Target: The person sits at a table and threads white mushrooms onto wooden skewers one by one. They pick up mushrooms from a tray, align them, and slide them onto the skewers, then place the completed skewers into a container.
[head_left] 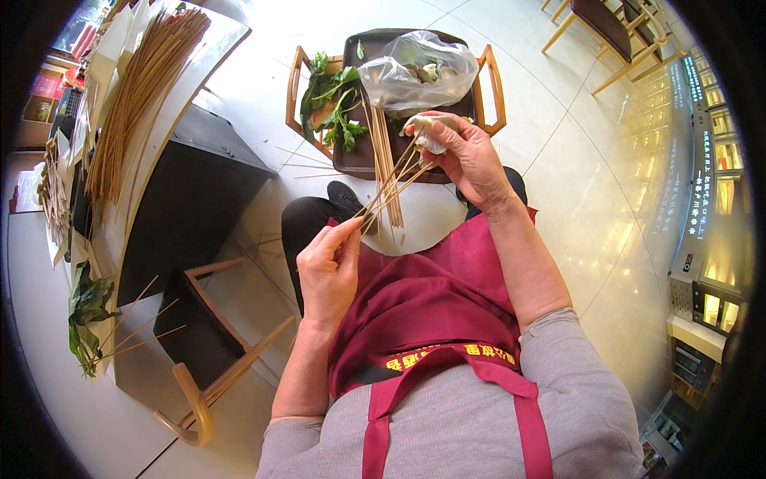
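Observation:
My left hand (pixel 331 267) is closed, its fingertips pinching the ends of several thin bamboo skewers (pixel 391 193) above my lap. The skewers slant up to my right hand (pixel 472 164), where their far ends meet a whitish, folded, soft-looking piece (pixel 433 132). My right thumb and fingers grip that piece; its exact kind is unclear. Behind and below lies a bundle of loose skewers (pixel 381 148), reaching over the near edge of a dark brown tray (pixel 351 162). A clear plastic bag (pixel 415 68) with pale and greenish pieces inside rests on the tray's far part.
Leafy green stems (pixel 339 96) hang at the tray's left, by a wooden armrest (pixel 295 92). A table (pixel 187 92) at left bears a large skewer bundle (pixel 144 104) and leaves (pixel 88 311). Below it stands a wooden chair (pixel 231 359). Other chairs (pixel 610 36) are far right.

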